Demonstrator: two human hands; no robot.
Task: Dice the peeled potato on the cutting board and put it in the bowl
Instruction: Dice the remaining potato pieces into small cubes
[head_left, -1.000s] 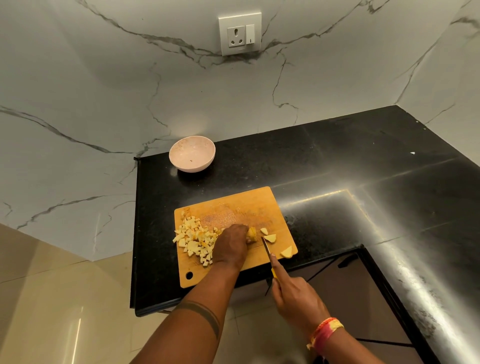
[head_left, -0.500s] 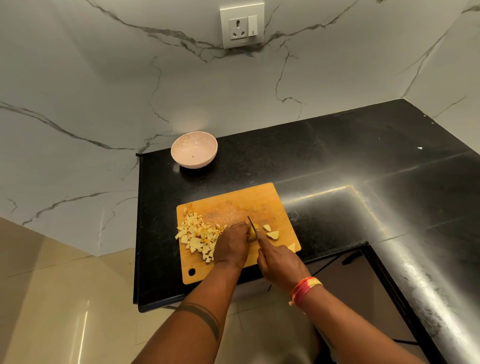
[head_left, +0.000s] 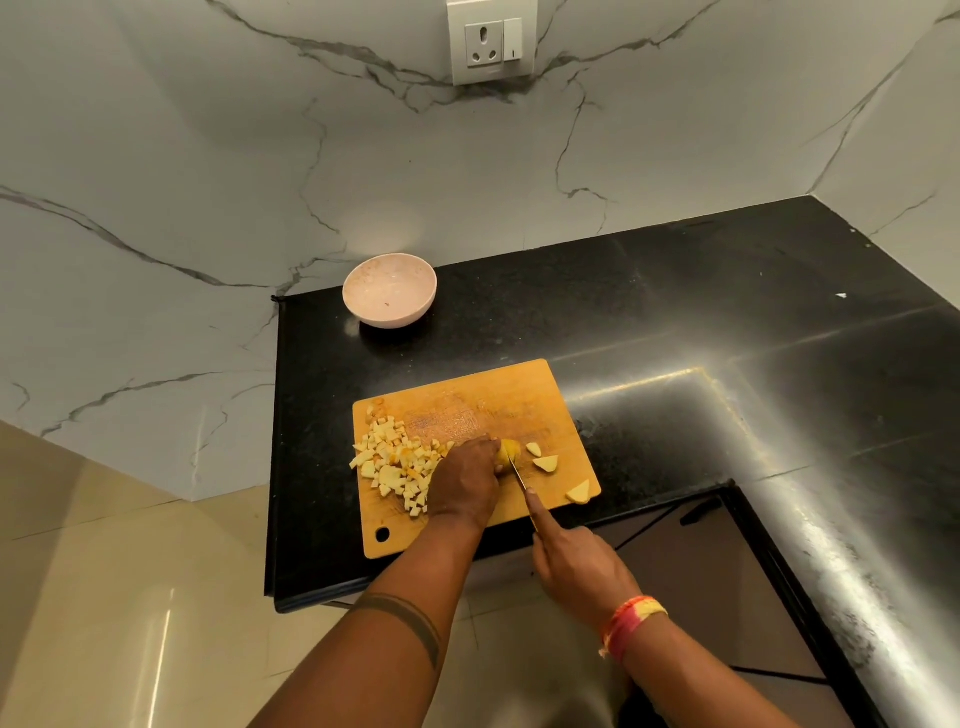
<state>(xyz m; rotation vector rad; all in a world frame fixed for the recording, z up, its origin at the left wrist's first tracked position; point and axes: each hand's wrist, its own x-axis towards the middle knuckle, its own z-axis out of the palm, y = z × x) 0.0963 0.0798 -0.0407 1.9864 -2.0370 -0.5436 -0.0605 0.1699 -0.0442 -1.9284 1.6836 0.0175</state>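
A round, pale pink bowl (head_left: 389, 290) stands near the back left corner of the black stone worktop (head_left: 675, 312), close to the white marble-veined wall, well apart from the rectangular wooden cutting board (head_left: 488, 400) that lies at the worktop's front edge. On the left half of the board sits a loose heap of pale yellow potato dice (head_left: 395, 465). Just right of the heap, the person's left hand (head_left: 465, 483) rests knuckles up with fingers curled over the remaining yellow piece of peeled potato (head_left: 508, 451), holding it down on the board. The thin blade of a knife (head_left: 517, 475) stands against that piece on its right side. The right hand (head_left: 576, 569), wearing an orange and pink thread wristband (head_left: 631, 623), grips the knife's handle beyond the board's front edge, index finger stretched along the blade's spine. Three larger potato wedges (head_left: 545, 463) lie toward the board's right edge, the nearest at its front right corner.
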